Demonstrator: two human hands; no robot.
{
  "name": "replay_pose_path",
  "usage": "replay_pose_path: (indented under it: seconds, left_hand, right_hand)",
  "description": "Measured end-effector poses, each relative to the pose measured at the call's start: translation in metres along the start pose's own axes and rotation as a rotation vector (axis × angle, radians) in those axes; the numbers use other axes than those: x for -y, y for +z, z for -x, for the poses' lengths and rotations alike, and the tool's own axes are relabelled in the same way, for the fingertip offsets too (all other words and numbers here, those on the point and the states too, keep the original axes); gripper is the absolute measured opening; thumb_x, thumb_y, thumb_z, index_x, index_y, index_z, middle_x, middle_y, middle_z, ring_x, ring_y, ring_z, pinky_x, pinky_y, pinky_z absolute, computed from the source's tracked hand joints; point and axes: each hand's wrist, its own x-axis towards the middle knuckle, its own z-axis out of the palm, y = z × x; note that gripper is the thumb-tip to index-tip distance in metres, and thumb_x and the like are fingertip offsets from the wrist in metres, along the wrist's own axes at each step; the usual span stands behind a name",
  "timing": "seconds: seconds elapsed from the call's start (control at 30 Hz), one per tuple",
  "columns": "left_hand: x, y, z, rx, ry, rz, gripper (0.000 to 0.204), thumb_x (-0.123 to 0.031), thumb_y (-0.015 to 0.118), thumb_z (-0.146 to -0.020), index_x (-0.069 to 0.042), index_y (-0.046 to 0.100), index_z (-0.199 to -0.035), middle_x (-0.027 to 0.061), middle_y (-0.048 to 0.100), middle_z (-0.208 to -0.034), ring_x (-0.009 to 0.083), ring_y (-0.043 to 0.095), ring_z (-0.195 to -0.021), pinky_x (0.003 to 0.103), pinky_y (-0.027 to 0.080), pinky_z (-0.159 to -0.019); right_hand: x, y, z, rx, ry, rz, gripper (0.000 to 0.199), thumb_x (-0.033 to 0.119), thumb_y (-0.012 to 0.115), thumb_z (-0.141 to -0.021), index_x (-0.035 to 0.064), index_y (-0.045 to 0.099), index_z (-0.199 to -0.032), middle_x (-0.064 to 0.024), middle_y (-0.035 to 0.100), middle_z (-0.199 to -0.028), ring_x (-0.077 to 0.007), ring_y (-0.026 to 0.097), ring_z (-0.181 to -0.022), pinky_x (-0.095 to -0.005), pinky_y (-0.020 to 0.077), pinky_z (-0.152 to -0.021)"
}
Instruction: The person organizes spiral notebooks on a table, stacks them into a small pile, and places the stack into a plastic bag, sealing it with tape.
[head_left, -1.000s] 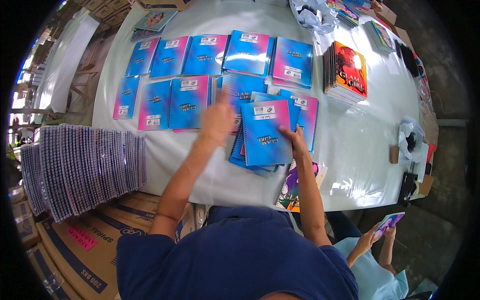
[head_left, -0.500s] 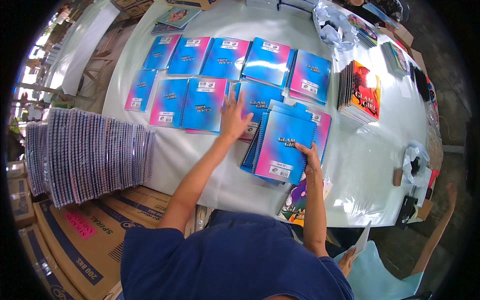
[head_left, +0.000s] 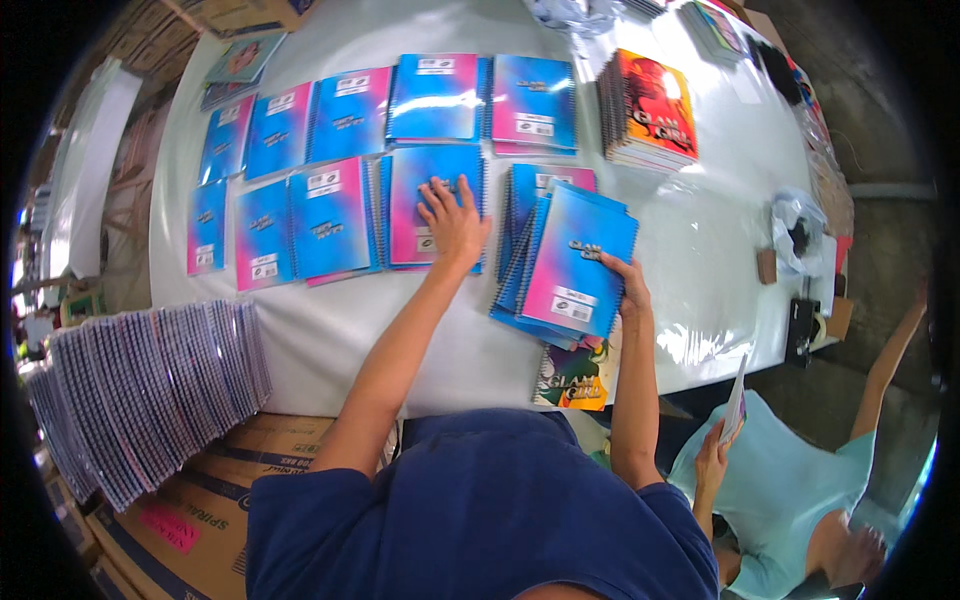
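Blue-and-pink spiral notebooks lie in two rows of small piles on the white-covered table. My left hand (head_left: 455, 225) rests palm down, fingers spread, on a notebook pile (head_left: 408, 205) in the nearer row. My right hand (head_left: 628, 285) grips the right edge of a fanned stack of spiral notebooks (head_left: 560, 265), thumb on top and other fingers hidden beneath. That stack partly covers another notebook pile (head_left: 585, 180) at the right end of the row. Below it lies a dark, multicoloured spiral notebook (head_left: 572, 380), partly hidden by the stack and my right forearm.
A red-orange notebook pile (head_left: 655, 110) stands at the far right. Tall rows of spiral-bound books (head_left: 150, 390) sit on cardboard boxes (head_left: 230, 490) at the left. Beside me on the right, a person in a light teal shirt (head_left: 790, 480) holds a thin booklet (head_left: 737, 405).
My left hand has come down flat onto the notebook pile. The stack in my right hand has shifted right, uncovering that pile. The whole view has swung, so the table appears further left.
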Motion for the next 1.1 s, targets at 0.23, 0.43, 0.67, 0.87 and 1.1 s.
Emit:
replay_pose_path:
  seconds: [0.23,0.43,0.67,0.87,1.1]
  left_hand:
    - [-0.001,-0.017,-0.008,0.086,0.049,-0.006,0.070,-0.015,0.054,-0.086,-0.001,0.019,-0.145,0.0412,0.030,-0.136,0.0583,0.043,-0.116,0.056,0.046,-0.091]
    - [-0.087,-0.118,0.031,0.130,0.175,0.303,0.076,-0.005,0.050,-0.083,-0.009,0.012,-0.148,0.0347,0.036,-0.137,0.0433,0.064,-0.087,0.047,0.055,-0.073]
    - [-0.146,-0.059,0.103,0.273,0.499,0.050,0.083,-0.004,0.060,-0.080,-0.012,0.015,-0.149,0.0308,0.025,-0.145,0.0479,0.040,-0.126,0.066,0.039,-0.093]
    - [-0.102,-0.042,0.106,0.287,0.764,-0.129,0.075,-0.008,0.056,-0.084,-0.007,0.016,-0.148,0.0255,0.022,-0.149,0.0428,0.023,-0.138,0.071,0.030,-0.096]
    - [-0.105,-0.067,0.074,0.135,0.521,0.213,0.077,-0.023,0.060,-0.087,-0.004,0.017,-0.147,0.0239,0.026,-0.148,0.0496,0.020,-0.136,0.069,0.028,-0.099]
  right_hand:
    - [0.006,0.024,0.006,0.060,0.017,0.013,0.045,0.010,0.074,-0.074,-0.0056,0.054,-0.110,-0.0149,0.064,-0.098,-0.0217,0.066,-0.079,-0.0331,0.0573,-0.071]
    - [-0.001,0.007,0.006,0.068,-0.002,-0.017,0.055,0.025,0.074,-0.080,-0.0028,0.049,-0.120,-0.0133,0.061,-0.106,-0.0190,0.063,-0.087,-0.0335,0.0569,-0.074]
    - [-0.007,-0.003,-0.002,0.132,-0.057,-0.066,0.063,0.021,0.073,-0.081,-0.0035,0.040,-0.128,-0.0174,0.056,-0.114,-0.0230,0.060,-0.097,-0.0381,0.0561,-0.080]
    - [-0.011,0.000,-0.003,0.130,-0.039,-0.127,0.062,0.019,0.073,-0.081,-0.0030,0.040,-0.129,-0.0175,0.056,-0.115,-0.0229,0.061,-0.097,-0.0373,0.0560,-0.080]
    - [-0.005,-0.001,0.004,0.145,-0.038,-0.162,0.063,0.023,0.073,-0.082,-0.0037,0.040,-0.128,-0.0174,0.056,-0.116,-0.0242,0.060,-0.098,-0.0376,0.0550,-0.082]
